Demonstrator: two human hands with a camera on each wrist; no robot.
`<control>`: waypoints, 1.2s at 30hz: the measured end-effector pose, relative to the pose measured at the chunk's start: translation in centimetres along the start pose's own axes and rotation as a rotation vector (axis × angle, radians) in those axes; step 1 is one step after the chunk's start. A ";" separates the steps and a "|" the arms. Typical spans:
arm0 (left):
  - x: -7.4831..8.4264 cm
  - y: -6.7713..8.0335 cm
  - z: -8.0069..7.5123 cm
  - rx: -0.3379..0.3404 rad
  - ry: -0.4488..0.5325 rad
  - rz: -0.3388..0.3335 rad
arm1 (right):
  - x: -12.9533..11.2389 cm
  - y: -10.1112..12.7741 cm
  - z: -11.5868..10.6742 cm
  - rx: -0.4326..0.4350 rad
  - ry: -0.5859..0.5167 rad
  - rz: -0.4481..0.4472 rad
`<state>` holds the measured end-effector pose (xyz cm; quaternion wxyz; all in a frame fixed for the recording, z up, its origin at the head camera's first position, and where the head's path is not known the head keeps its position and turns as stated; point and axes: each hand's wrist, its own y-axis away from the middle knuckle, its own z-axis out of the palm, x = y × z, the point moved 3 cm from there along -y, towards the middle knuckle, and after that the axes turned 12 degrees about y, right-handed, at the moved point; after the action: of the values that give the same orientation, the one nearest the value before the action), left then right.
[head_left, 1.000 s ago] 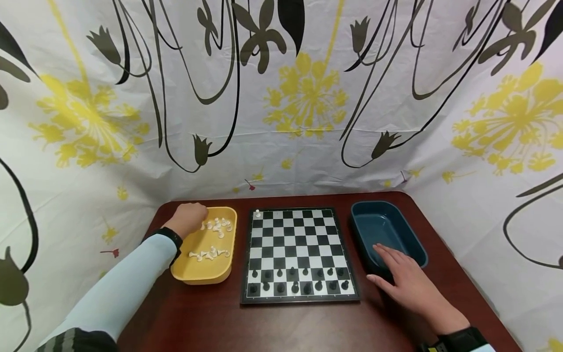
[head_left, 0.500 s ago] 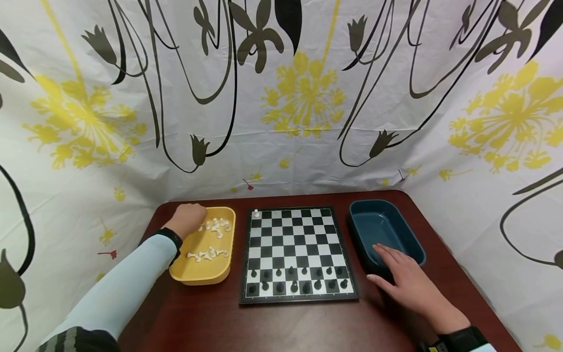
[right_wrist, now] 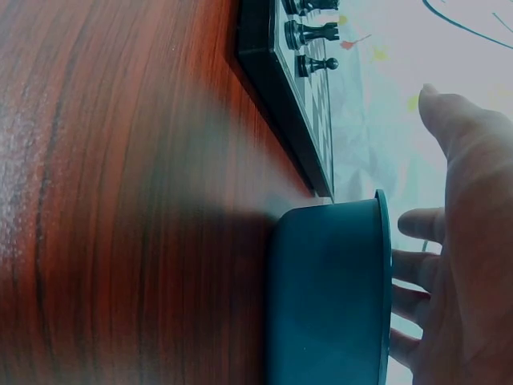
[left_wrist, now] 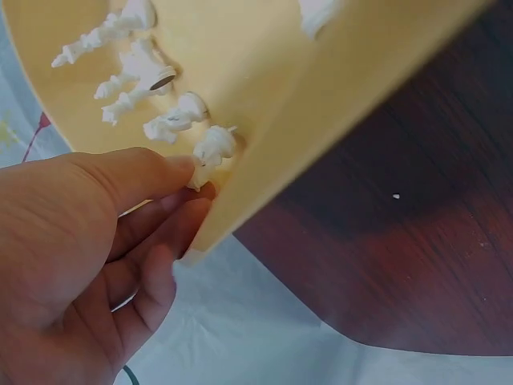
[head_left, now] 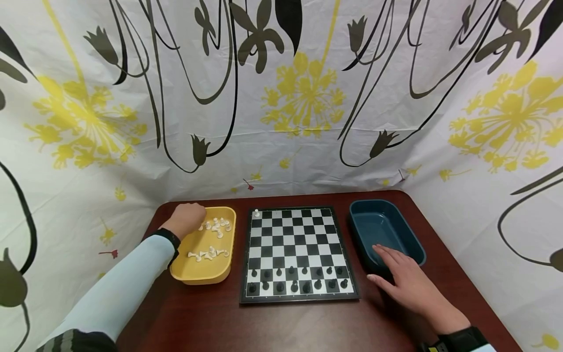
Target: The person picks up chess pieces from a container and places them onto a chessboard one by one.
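Observation:
My left hand (head_left: 189, 217) reaches into the far left corner of the yellow tray (head_left: 193, 278). In the left wrist view, its thumb and index finger pinch a white chess piece (left_wrist: 215, 146) by the tray wall; its exact kind is hard to tell. Other white chess pieces (left_wrist: 172, 119) lie on their sides close by. My right hand (head_left: 406, 283) is spread over the near left rim of the blue tray (head_left: 387, 225), thumb apart and fingers relaxed, holding nothing. Between the trays lies a chessboard (head_left: 299, 234).
One white chess piece (head_left: 257, 213) stands on the board's far left corner square. Black chess pieces (head_left: 294, 286) fill the two nearest rows. Everything rests on a dark red-brown table (head_left: 281, 327), with a patterned cloth (head_left: 286, 146) hanging behind.

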<state>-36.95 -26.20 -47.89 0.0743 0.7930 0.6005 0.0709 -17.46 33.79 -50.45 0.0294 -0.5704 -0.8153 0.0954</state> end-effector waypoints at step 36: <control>9.4 -1.8 -7.1 0.226 0.189 0.275 | 0.4 0.3 -0.2 0.009 -0.008 -0.004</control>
<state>-37.58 -16.45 -41.12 -0.0823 0.8606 0.4951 0.0866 -17.29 34.28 -50.32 0.0286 -0.5682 -0.8161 0.1012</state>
